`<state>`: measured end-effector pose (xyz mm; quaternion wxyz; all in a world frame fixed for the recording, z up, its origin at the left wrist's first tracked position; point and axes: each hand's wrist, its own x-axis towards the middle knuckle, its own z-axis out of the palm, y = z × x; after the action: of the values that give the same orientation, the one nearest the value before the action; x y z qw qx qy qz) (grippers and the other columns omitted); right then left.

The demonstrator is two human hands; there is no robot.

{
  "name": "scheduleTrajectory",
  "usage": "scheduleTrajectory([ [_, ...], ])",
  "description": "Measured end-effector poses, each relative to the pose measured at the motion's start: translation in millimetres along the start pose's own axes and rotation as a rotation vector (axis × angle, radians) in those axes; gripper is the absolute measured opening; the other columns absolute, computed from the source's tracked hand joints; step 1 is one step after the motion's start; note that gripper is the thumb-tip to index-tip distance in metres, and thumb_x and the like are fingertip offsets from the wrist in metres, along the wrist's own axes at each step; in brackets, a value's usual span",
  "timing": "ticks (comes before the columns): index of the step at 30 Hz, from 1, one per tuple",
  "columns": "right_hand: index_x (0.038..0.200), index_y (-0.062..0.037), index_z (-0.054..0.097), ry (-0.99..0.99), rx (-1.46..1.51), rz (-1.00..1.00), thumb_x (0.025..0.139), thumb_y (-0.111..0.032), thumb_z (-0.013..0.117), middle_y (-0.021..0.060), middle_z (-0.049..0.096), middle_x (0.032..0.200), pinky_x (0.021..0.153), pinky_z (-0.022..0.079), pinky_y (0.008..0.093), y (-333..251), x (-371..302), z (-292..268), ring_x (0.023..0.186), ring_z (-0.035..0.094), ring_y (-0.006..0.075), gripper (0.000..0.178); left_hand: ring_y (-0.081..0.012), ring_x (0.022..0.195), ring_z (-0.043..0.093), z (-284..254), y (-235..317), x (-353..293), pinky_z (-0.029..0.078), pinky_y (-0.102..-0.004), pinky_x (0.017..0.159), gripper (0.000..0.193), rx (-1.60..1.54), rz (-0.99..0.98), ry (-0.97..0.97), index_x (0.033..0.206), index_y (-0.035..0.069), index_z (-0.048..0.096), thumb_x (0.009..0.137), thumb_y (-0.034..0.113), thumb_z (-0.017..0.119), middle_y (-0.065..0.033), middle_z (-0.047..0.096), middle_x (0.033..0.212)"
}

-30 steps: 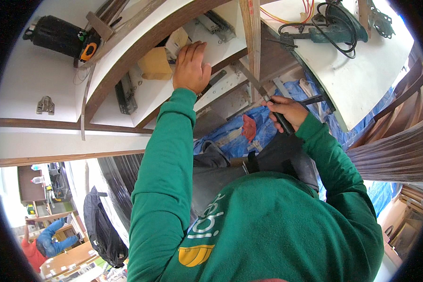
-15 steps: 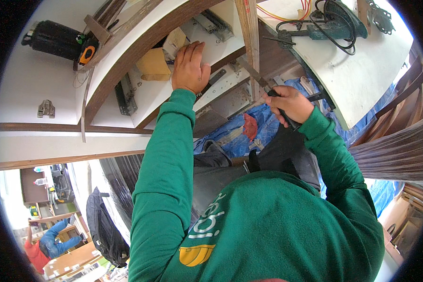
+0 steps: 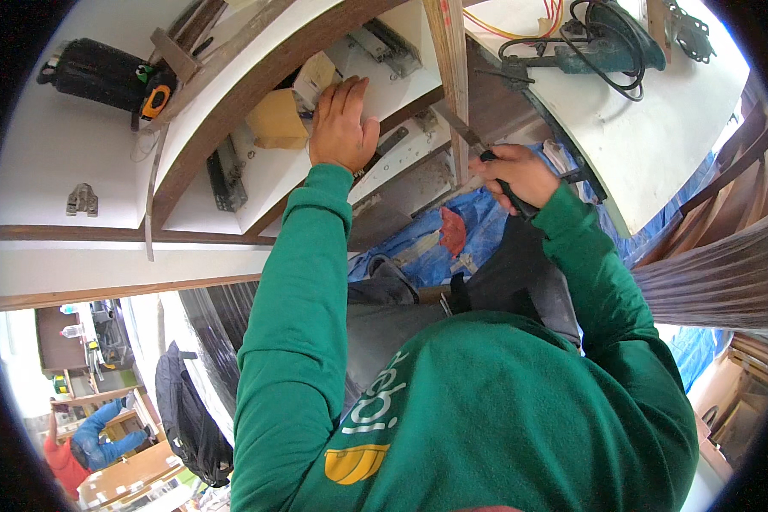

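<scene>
The right hand (image 3: 514, 175) has moved a little nearer and lower along the upright wooden strip (image 3: 450, 77) than it was a second ago, and its fingers stay closed around the dark handle of a chisel (image 3: 478, 149) whose blade rests against the strip's near end. The small shift suggests the scraping or paring along that edge goes on in short strokes. The left hand (image 3: 341, 126) has barely moved: it lies flat, fingers together, pressed on the white panel (image 3: 273, 171) just beside a tan cardboard box (image 3: 277, 119), steadying the piece.

On the white worktop (image 3: 51, 154) to the far left lie a black power tool (image 3: 102, 72), a yellow tape measure (image 3: 154, 101) and a metal hinge (image 3: 81, 199). Drawer slides (image 3: 226, 175) sit on the panel. At the far right a green power tool (image 3: 606, 38) with a coiled cord rests on another white board (image 3: 657, 154). A blue tarp (image 3: 478, 230) lies below. The curved brown-edged panel (image 3: 256, 72) crowds the left hand's space.
</scene>
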<state>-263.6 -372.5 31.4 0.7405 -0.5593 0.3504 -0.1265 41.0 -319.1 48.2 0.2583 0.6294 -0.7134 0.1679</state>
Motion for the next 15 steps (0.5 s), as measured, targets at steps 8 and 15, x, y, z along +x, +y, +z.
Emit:
scheduleTrajectory([
  [8, 0.08, -0.0072, 0.053, 0.044, 0.043, 0.021, 0.093, -0.024, 0.062, 0.0014, 0.052, 0.062, 0.039, 0.043, 0.0301, -7.5, 46.5, 2.8, 0.044, 0.052, 0.0134, 0.023, -0.0372, 0.126, 0.045, 0.5, -1.2, -0.2, 0.036, -0.0471, 0.109, 0.054, 0.027, -0.04, -0.03, 0.132, 0.007, 0.052, 0.079, 0.019, 0.058, -0.0133, 0.054, 0.134],
  [15, 0.089, -0.0065, 0.057, -0.001, 0.027, 0.012, 0.094, -0.024, 0.061, -0.0002, 0.051, 0.063, 0.037, 0.038, 0.0262, -3.7, 15.3, -7.5, 0.044, 0.049, 0.0101, 0.018, -0.0371, 0.126, 0.045, 1.4, -2.5, -1.4, 0.036, -0.0474, 0.109, 0.055, 0.015, -0.022, -0.017, 0.132, 0.005, 0.051, 0.079, 0.019, 0.059, -0.014, 0.054, 0.135],
])
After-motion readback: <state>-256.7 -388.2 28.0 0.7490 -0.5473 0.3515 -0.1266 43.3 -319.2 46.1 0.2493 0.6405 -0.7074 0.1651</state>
